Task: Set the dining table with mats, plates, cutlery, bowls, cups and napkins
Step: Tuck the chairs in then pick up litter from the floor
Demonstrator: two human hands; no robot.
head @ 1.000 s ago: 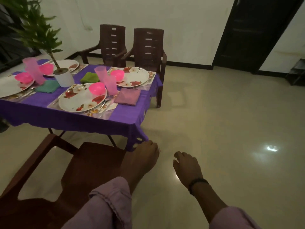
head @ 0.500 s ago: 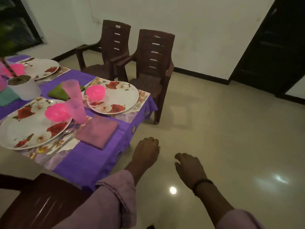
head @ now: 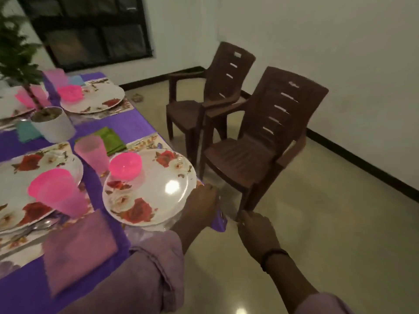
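Note:
A purple-clothed table (head: 136, 123) fills the left of the view. It carries floral mats, floral white plates, pink bowls, pink cups and folded napkins. The nearest plate (head: 149, 196) holds a pink bowl (head: 125, 165), with a pink cup (head: 91, 152) and a green napkin (head: 111, 140) behind it and a mauve napkin (head: 79, 248) beside it. My left hand (head: 199, 206) hovers at that plate's right rim over the table corner, fingers loosely curled, holding nothing. Above the floor and right of the corner, my right hand (head: 257, 232) is equally empty.
Two brown plastic chairs (head: 256, 146) (head: 208, 94) stand side by side on the tiled floor just right of the table. A potted plant in a white pot (head: 53, 125) stands mid-table. A dark window (head: 90, 30) is behind, white walls beyond.
I have moved closer to the table corner and turned left. Both hands moved forward, the left now reaching the near plate's rim; the chairs appear nearer.

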